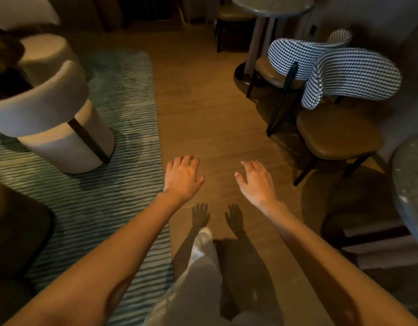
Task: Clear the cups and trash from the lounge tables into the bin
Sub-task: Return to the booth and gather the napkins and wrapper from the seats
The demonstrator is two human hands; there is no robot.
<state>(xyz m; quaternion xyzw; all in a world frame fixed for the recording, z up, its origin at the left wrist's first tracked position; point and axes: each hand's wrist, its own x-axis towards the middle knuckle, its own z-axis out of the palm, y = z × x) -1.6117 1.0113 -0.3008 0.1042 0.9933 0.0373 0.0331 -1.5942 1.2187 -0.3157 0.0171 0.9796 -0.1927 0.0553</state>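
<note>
Both my arms reach forward over a wooden floor (203,109). My left hand (183,176) hangs palm down with its fingers apart and holds nothing. My right hand (257,180) is beside it, also palm down, fingers spread and empty. Their shadows fall on the floor just below them. No cup, trash or bin shows in this view. A round grey table (273,5) stands at the back right, and the edge of another round table (410,184) shows at the far right; I cannot see anything on either.
A cream round-backed armchair (50,109) stands on a green striped rug (123,137) at the left. Two chairs with checked backs (344,71) and brown seats stand at the right. A dark seat (17,231) sits at the lower left. My pale trouser leg (201,267) is below.
</note>
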